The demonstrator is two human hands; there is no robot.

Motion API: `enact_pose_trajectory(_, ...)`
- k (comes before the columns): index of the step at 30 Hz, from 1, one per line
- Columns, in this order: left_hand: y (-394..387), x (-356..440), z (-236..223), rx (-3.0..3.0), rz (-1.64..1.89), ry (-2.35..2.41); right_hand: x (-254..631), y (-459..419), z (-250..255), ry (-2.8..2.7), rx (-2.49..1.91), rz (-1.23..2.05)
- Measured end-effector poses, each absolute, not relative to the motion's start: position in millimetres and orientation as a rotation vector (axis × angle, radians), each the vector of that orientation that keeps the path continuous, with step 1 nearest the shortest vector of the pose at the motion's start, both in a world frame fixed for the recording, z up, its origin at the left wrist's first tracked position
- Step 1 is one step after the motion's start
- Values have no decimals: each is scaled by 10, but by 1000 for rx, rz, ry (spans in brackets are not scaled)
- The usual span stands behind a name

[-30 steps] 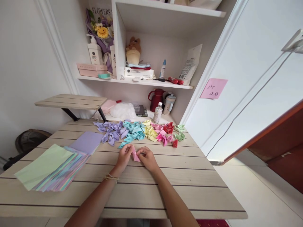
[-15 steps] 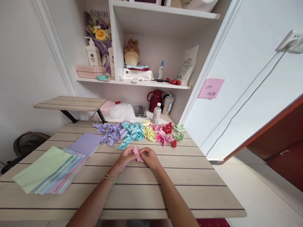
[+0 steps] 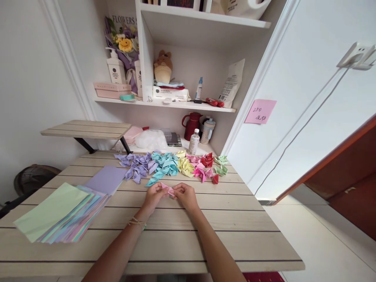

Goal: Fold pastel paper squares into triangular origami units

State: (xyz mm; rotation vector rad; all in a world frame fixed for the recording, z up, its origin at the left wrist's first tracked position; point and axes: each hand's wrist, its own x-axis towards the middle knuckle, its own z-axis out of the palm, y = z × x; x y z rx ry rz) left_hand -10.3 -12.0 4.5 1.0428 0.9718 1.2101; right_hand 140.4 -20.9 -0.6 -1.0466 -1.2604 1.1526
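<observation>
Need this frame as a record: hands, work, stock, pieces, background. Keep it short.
left hand: pinches pink paper
right hand: pinches the same paper, from the right
work state: folded small; exact shape hidden by the hands
stock: fanned coloured sheets, on the table, left of the hands
folded pieces: left to right, purple, blue, yellow, pink and red, green
behind pieces: bottle, red jug

The held paper (image 3: pixel 168 189) is pink, the worktop (image 3: pixel 235 219) dark-striped beige; far folded pieces (image 3: pixel 166 164), left to right: purple, turquoise, yellow, pink, red, green.
</observation>
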Motion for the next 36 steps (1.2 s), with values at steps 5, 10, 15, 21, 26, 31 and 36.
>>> enact_pose_trajectory(5,-104,-130,71,922,1315,914,1521,-213,65,-1478,-1007,1046)
enact_pose_trajectory(10,-104,-149,99,881,1307,819,1608,-198,56,-1656,-1038,832)
enact_pose_trajectory(15,-108,-124,55,928,1265,767,1593,-221,38,-1718,-989,764)
enact_pose_trajectory(21,-57,-144,-1,958,1304,794,1558,-272,90,-1694,-1030,746)
enact_pose_trajectory(26,-48,-157,-5,1020,1295,834,1568,-271,90,-1620,-1092,691)
enact_pose_trajectory(31,-58,-149,-12,1059,1301,821,1590,-264,72,-1686,-1120,679)
enact_pose_trajectory(36,-77,-150,-17,1065,1251,775,1550,-263,20,-1619,-1116,806)
